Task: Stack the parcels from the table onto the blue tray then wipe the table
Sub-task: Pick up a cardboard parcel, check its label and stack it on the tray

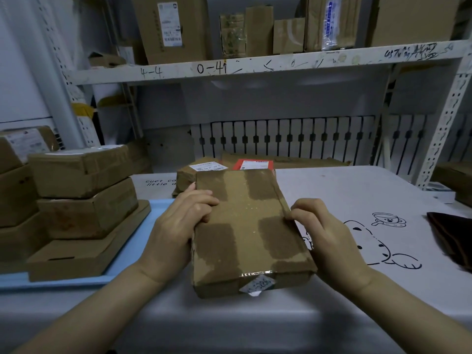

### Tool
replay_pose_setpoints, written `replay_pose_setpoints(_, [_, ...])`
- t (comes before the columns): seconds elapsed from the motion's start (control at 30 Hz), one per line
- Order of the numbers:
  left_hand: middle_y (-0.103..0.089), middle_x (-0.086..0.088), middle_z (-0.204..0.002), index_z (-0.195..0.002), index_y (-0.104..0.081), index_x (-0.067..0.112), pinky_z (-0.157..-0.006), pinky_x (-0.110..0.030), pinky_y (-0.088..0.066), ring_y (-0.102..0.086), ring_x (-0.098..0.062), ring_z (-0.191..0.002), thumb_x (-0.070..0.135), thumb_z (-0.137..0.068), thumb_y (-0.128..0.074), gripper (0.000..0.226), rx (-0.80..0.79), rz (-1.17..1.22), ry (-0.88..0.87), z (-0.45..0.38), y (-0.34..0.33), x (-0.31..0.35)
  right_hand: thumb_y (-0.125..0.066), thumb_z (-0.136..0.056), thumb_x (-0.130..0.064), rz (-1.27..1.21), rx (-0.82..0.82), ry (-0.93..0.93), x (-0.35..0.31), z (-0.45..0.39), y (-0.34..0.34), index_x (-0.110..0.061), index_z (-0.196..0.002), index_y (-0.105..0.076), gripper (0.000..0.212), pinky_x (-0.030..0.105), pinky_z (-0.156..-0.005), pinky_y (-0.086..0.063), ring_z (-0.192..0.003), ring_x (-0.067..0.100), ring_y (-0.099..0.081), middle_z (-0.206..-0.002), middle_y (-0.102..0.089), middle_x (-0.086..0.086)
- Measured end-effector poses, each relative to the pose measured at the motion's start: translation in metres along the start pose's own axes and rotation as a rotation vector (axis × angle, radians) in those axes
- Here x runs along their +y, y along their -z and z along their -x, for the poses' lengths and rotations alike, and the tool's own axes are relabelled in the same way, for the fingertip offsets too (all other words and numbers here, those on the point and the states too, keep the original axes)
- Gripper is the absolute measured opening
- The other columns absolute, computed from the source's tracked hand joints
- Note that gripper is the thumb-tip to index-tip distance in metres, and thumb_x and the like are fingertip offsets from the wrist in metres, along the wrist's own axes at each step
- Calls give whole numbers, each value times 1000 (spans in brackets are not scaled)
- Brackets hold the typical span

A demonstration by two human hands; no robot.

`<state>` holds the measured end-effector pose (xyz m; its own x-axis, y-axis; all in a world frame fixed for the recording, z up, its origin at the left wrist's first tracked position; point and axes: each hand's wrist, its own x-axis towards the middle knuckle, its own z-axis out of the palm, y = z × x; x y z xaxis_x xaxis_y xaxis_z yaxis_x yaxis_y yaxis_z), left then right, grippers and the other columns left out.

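Grey table (370, 190); blue tray (132, 241) at nine o'clock carries stacked parcels (84, 198). We hold a flat parcel (245, 231) centrally, left hand (178, 223) and right hand (329, 233) clamping opposite edges, presumably for level transfer.

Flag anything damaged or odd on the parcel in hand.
The flat parcel, held by the left hand and right hand, shows dark rectangular blotches across its top, like damp or tape marks. A small white label at its near end is peeling and crumpled.
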<state>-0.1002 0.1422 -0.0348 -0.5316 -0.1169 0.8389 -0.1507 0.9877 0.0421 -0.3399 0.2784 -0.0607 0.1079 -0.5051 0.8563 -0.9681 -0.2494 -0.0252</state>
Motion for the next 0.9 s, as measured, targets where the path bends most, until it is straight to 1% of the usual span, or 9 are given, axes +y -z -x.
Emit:
replay_pose_setpoints(0.07, [-68, 0, -112, -89, -52, 33, -113, -40, -36, -59, -14, -117, 24, -96, -55, 12, -131, 46, 155, -5, -2, -20, -71, -74, -21, -13, -43, -63, 1, -3, 0, -18, -117, -51, 47, 28, -64, -53, -94, 23, -61, -121, -47, -2])
replay_pose_setpoints(0.17, [-69, 20, -93, -72, -62, 54, -105, -35, -45, -62, -4, -96, 50, -65, -80, 20, -303, 159, 535, -14, -1, -43, -82, -68, -11, -184, -114, -173, 3, -9, -2, -23, -118, -55, 58, 28, -84, -53, -115, 12, -57, -131, -48, -14])
replay_pose_setpoints(0.23, [-68, 15, -98, -95, -65, 41, -87, -20, -51, -62, -3, -91, 16, -74, -81, 37, -212, 311, 584, -16, 4, -18, -76, -76, -12, -358, -91, -276, 1, -18, -3, -29, -115, -60, 45, 13, -88, -45, -110, -1, -58, -125, -54, -26])
replay_pose_setpoints(0.3, [-69, 8, -104, -108, -61, 22, -79, -11, -49, -64, 1, -94, -6, -74, -78, 46, -115, 393, 566, -15, 9, -4, -74, -86, -13, -488, -99, -434, -3, -29, -2, -28, -110, -63, 30, 8, -77, -43, -94, -5, -64, -109, -67, -20])
replay_pose_setpoints(0.43, [-76, -5, -103, -115, -60, 16, -89, -34, -58, -71, -20, -100, 6, -62, -79, 57, -63, 806, 928, -23, 17, -6, -70, -90, -15, -878, -223, -742, -8, -42, -5, -15, -111, -69, 22, 36, -82, -57, -99, 26, -68, -109, -71, 12])
replay_pose_setpoints(0.57, [-70, -18, -119, -120, -67, 9, -110, -56, -38, -60, -37, -121, 24, -78, -72, 45, -60, 1188, 1260, -15, 17, 2, -63, -93, -24, -1089, -228, -1061, -23, -52, -7, 1, -108, -68, 30, 22, -59, -54, -79, 16, -71, -101, -76, 11])
replay_pose_setpoints(0.63, [-66, -19, -126, -122, -68, 11, -112, -55, -36, -55, -38, -126, 38, -87, -59, 45, -37, 1362, 1358, -14, 21, 1, -64, -92, -28, -1126, -215, -1173, -28, -56, -7, 0, -110, -69, 34, 29, -66, -58, -85, 21, -74, -99, -77, 10])
replay_pose_setpoints(0.7, [-65, -17, -129, -126, -66, 12, -106, -50, -41, -59, -36, -122, 50, -90, -51, 54, 38, 1556, 1406, -13, 26, 3, -65, -92, -31, -1155, -179, -1263, -32, -62, -6, -3, -112, -68, 35, 40, -80, -59, -96, 29, -73, -100, -77, 12])
replay_pose_setpoints(0.9, [-62, -28, -128, -129, -62, 4, -109, -55, -37, -59, -47, -117, 65, -88, -48, 74, 449, 1965, 1344, -25, 37, 22, -60, -96, -28, -1272, -129, -1316, -57, -98, -15, -5, -114, -66, 30, 35, -69, -61, -85, 23, -76, -98, -78, 10])
